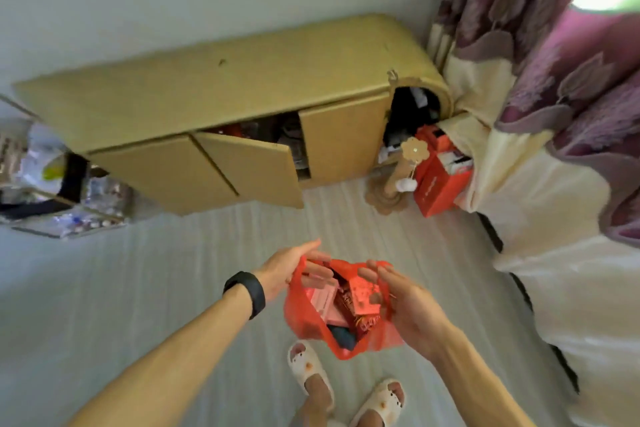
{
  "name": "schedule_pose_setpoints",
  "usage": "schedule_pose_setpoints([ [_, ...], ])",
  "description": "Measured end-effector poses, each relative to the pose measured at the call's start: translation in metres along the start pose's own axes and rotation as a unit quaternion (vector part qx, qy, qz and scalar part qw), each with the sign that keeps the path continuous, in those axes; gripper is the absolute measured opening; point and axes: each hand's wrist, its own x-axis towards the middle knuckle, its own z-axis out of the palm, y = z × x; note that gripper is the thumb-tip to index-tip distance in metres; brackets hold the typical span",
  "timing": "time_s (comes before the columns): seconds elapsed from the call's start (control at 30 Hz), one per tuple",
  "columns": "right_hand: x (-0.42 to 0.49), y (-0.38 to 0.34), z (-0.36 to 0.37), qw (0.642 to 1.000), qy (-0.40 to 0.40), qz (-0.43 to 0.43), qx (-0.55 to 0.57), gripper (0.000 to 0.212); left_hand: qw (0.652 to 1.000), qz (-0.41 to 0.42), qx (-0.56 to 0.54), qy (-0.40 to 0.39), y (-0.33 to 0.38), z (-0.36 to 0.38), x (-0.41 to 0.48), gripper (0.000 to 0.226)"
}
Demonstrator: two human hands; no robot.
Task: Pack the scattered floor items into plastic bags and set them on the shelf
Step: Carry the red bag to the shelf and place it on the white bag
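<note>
Above the pale striped floor (138,288), the left grip (294,270) and right grip (408,302) each clasp the rim of the red plastic bag (304,322), holding it open with boxes inside. Ahead a low yellow cabinet (225,87) stands against the wall with one door (252,166) ajar. A bed (571,288) and a purple curtain (554,45) are at right.

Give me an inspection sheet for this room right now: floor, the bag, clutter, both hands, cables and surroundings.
Surface: pale ribbed floor; the person stands on it in white slippers.
Job's things: red plastic bag held open, with a pink box and red packets inside; shelf at far left holds bags, blurred.
Clutter: red boxes and a tan post at the cabinet's right end.
Grippers: left hand and right hand grip opposite sides of the bag's rim.
Cables: nothing seen.
Surroundings: yellow cabinet with one door ajar; purple curtain at right.
</note>
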Motion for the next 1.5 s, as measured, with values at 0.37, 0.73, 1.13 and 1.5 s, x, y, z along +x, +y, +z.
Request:
schedule_pose_setpoints([
  [0.37, -0.037, -0.017, 0.279, 0.981, -0.07, -0.109, -0.142, 0.034, 0.973, 0.163, -0.116, 0.111, 0.014, -0.224, -0.206, 0.046],
  [0.73, -0.003, 0.0, 0.514, 0.972, -0.126, -0.156, -0.12, 0.048, 0.927, 0.275, -0.151, 0.207, 0.08, -0.446, -0.318, 0.032],
  [1.13, 0.087, -0.028, 0.742, 0.917, -0.255, -0.189, -0.242, 0.026, 0.901, 0.266, -0.095, 0.328, 0.181, -0.643, -0.338, 0.03],
  [1.5, 0.161, -0.053, 0.967, 0.882, -0.282, -0.25, -0.284, 0.021, 0.865, 0.328, -0.107, 0.364, 0.286, -0.828, -0.365, 0.026],
])
